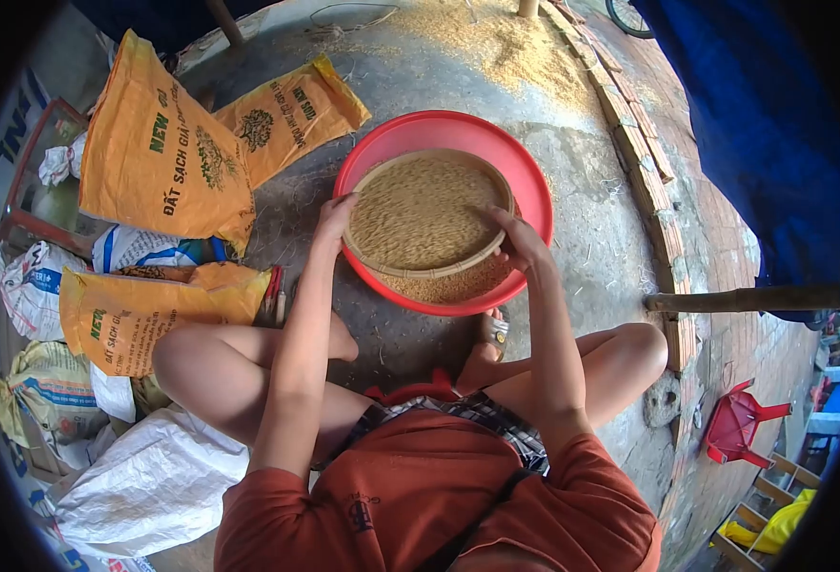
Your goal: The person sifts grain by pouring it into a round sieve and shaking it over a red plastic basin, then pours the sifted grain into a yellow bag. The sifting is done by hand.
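Note:
Both my hands hold a round woven sieve (444,271) by its rim, above a wide red basin (532,172). A layer of grain (420,210) covers the sieve and looks smeared by motion. My left hand (334,224) grips the left side of the rim, its fingers partly hidden beneath. My right hand (520,238) has the right side, with the thumb lying over the edge and the other fingers under it. Below the sieve, more grain (458,286) lies in the basin near its front wall.
Orange printed sacks (162,153) stand on the left, with a white sack (153,481) nearer me. Loose grain (525,57) is spread over the floor at the back. A row of bricks (648,191) runs along the right, past which sits a red plastic stool (739,424). A blue tarp (763,143) hangs there.

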Motion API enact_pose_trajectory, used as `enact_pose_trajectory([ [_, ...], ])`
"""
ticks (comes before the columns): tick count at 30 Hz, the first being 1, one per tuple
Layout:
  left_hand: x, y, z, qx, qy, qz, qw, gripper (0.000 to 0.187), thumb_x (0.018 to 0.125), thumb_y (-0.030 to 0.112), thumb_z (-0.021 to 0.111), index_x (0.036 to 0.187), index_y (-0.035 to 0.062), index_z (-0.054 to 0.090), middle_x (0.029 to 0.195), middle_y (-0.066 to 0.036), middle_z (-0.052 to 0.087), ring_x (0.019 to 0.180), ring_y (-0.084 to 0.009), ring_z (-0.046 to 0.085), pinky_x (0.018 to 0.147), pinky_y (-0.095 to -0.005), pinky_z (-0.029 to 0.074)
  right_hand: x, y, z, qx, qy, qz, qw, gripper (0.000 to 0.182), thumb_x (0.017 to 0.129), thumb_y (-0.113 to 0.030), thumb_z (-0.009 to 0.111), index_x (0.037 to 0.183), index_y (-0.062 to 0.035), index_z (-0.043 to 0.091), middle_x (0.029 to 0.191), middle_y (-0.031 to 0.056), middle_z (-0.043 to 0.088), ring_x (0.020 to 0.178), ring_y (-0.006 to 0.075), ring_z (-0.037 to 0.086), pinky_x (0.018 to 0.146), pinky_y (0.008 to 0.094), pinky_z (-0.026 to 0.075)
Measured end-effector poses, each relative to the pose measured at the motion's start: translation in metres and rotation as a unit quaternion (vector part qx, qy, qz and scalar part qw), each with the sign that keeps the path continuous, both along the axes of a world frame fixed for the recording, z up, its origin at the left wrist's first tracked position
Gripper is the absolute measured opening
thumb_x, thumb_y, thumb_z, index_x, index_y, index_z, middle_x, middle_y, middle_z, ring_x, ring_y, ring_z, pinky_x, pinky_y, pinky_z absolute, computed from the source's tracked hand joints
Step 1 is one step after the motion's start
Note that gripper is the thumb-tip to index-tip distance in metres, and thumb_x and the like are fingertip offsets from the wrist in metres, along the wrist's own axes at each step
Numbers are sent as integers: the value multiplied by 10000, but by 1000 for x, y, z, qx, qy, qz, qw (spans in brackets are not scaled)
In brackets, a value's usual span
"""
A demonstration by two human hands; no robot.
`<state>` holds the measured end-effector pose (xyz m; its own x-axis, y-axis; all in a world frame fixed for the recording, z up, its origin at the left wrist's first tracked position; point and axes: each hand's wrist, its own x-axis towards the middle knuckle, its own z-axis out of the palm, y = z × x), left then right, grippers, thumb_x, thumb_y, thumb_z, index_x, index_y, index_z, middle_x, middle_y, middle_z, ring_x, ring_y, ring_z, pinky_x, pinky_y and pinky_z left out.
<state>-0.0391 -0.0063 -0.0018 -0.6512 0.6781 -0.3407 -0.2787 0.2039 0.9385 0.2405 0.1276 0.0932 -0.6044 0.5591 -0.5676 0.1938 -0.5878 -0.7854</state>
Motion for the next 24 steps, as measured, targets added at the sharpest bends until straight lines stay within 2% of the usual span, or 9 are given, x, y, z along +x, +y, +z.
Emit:
enact_pose_trajectory([
  [2, 2, -2, 6, 41, -80, 28, 996, 278, 814, 194, 517, 973, -31, 559, 852, -79, 592, 761, -125, 542, 671, -243, 414, -2, 2, -1, 16, -17, -11, 1000, 292, 793, -318, 526, 822, -28, 499, 485, 22, 460, 348, 94, 421, 289, 187, 282],
  [8, 39, 6, 36, 41, 212, 57, 975, 289, 840, 209, 440, 1012, -7, 525, 829, -128, 589, 744, -161, 529, 690, -293, 403, 7, 13, -87, 144, -112, -106, 977, 245, 791, -202, 520, 867, 31, 538, 672, 111, 569, 560, 160, 560, 480, 293, 472],
  [10, 29, 1, 9, -5, 194, 30, 981, 289, 834, 216, 440, 976, -23, 522, 829, -169, 577, 757, -185, 543, 679, -306, 403, 4, 8, -98, 409, -258, -18, 875, 250, 751, -158, 510, 856, 69, 529, 680, 149, 576, 589, 226, 582, 498, 333, 469],
  [11, 26, -2, -3, -5, 195, 29, 980, 289, 834, 216, 440, 976, -23, 522, 829, -169, 577, 757, -185, 543, 679, -306, 403, 5, 6, -93, 389, -278, 19, 878, 308, 706, -175, 489, 862, 90, 512, 810, 291, 557, 779, 380, 574, 668, 402, 475],
  [15, 35, -7, -9, -97, 260, 12, 961, 264, 827, 204, 431, 928, -23, 519, 811, -217, 560, 756, -287, 554, 665, -345, 407, 8, 6, -83, 359, -304, 101, 877, 356, 715, -225, 502, 876, 92, 515, 780, 284, 563, 746, 374, 584, 674, 416, 474],
  [18, 48, -2, 14, -32, 350, 30, 936, 236, 823, 204, 425, 892, 4, 529, 795, -232, 554, 760, -352, 552, 661, -377, 415, 17, 26, -139, 622, -351, 227, 662, 380, 740, -279, 496, 862, 78, 536, 694, 298, 554, 632, 360, 596, 542, 421, 491],
  [21, 15, -11, -12, 23, 289, 35, 957, 271, 833, 197, 428, 972, -9, 537, 882, -191, 587, 816, -302, 575, 707, -335, 437, 0, 9, -98, 427, -287, 79, 854, 303, 741, -218, 464, 846, 61, 516, 741, 283, 568, 681, 365, 595, 623, 423, 481],
  [23, 7, -19, -25, -67, 407, 46, 910, 267, 838, 176, 410, 982, -12, 532, 879, -193, 582, 821, -316, 564, 717, -349, 426, 0, -9, -34, 403, -157, 15, 901, 290, 736, -211, 481, 836, 61, 494, 728, 289, 549, 731, 383, 572, 648, 449, 460],
  [24, 20, -21, -10, -43, 413, 32, 909, 264, 838, 168, 403, 976, -24, 522, 873, -201, 577, 814, -333, 555, 701, -365, 418, -1, -1, -52, 510, -167, -6, 844, 290, 748, -197, 459, 857, 71, 475, 727, 287, 551, 736, 387, 568, 649, 455, 457],
])
